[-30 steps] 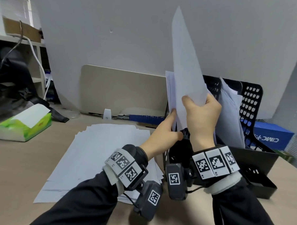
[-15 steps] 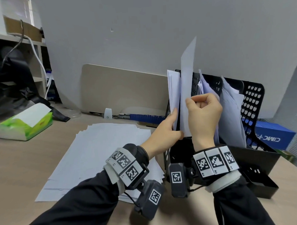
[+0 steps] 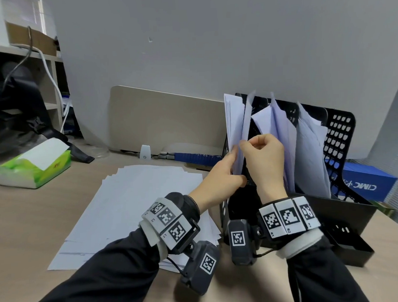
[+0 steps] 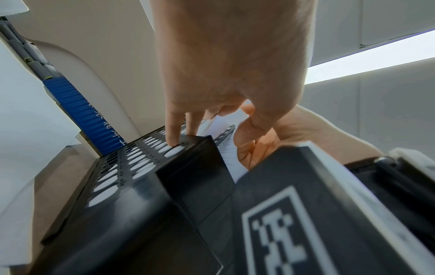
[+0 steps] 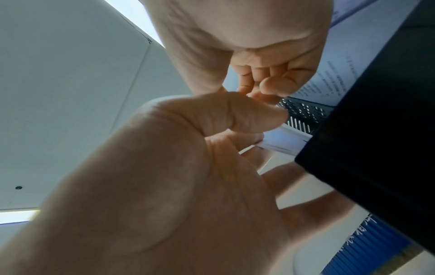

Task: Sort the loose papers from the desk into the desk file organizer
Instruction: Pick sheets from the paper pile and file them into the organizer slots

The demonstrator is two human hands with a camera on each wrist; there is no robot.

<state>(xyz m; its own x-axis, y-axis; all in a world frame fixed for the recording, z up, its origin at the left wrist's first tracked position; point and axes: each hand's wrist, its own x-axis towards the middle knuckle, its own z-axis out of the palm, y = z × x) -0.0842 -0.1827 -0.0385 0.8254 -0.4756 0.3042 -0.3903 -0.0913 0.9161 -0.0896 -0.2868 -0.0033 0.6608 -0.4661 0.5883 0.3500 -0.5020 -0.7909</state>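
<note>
Against a plain grey wall, a wood-grain table point(image 3: 36, 215) is carrying a black mesh organizer point(image 3: 339, 144) at the right and a fanned pile of loose papers point(image 3: 138, 203) lying flat at the centre. The person's left hand point(image 3: 219, 175) is reaching to the organizer's leftmost slot, its straight fingers point(image 4: 173, 128) lying against the perforated side wall and the sheets point(image 3: 234, 126) standing there, apparently to steady the rack and hold that slot's papers aside. The right hand point(image 3: 262, 157) is curled just beside it, thumb and fingers closed at the near edge of the standing sheets in what looks like a pinch; the wrist views are too crowded by skin to show exactly which sheet it grips. Judging by this, one sheet is being seated in the left slot. The filed sheets are standing on edge with their long axis upright, top edges pointing up toward the wall and leaning slightly, faces turned sideways between the dividers. Two further slots to the right are holding more upright paper. The pile on the table is lying with its long axis running away from the person, corners splayed, and looks to be the stock left to sort. A green tissue box point(image 3: 32, 167) is sitting at far left, well apart, and a blue box point(image 3: 366, 184) is lying behind the organizer.
</note>
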